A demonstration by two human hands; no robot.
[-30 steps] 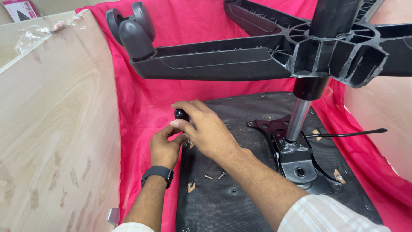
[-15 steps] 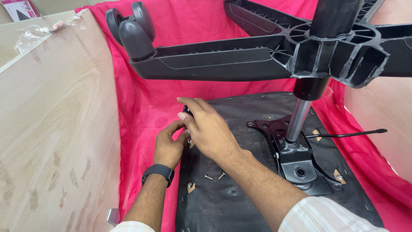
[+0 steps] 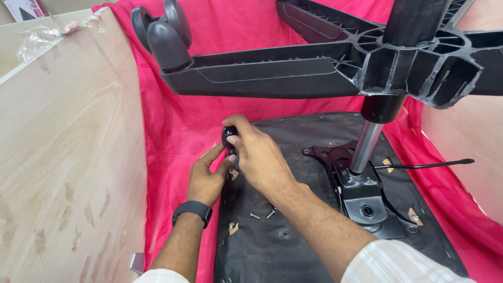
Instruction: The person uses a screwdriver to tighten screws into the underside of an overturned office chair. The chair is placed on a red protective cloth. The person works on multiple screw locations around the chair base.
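Black knob [image 3: 229,137], small and rounded, sits at the near-left edge of the upturned seat underside [image 3: 293,230], right where the black fabric meets the pink cloth [image 3: 178,120]. In the head view, the right hand [image 3: 257,154] comes in from the lower right and its grip is clenched around the knob, thumb and forefinger pinching it from the side, with the other fingers curled over the top. The left hand [image 3: 208,178] reaches up from below, just beside and touching the right; its fingertips press against the seat edge directly under the knob, but whether its grip is pinching anything cannot be told, since the right hand covers that spot. A dark wristband [image 3: 193,211] wraps the left wrist, and a pale striped sleeve [image 3: 403,264] covers the right forearm.

Two loose screws [image 3: 263,214] lie on the seat underside near the right forearm. Further right, the metal mounting plate [image 3: 361,194] is fixed to the seat, with the silver gas cylinder [image 3: 365,147] rising from it into the black star base [image 3: 325,68] overhead. One caster wheel [image 3: 162,31] sits at the end of the arm that points to the left. A thin black lever [image 3: 429,165] sticks out to the right of the plate. A light wooden panel [image 3: 68,157] stands along the left side.
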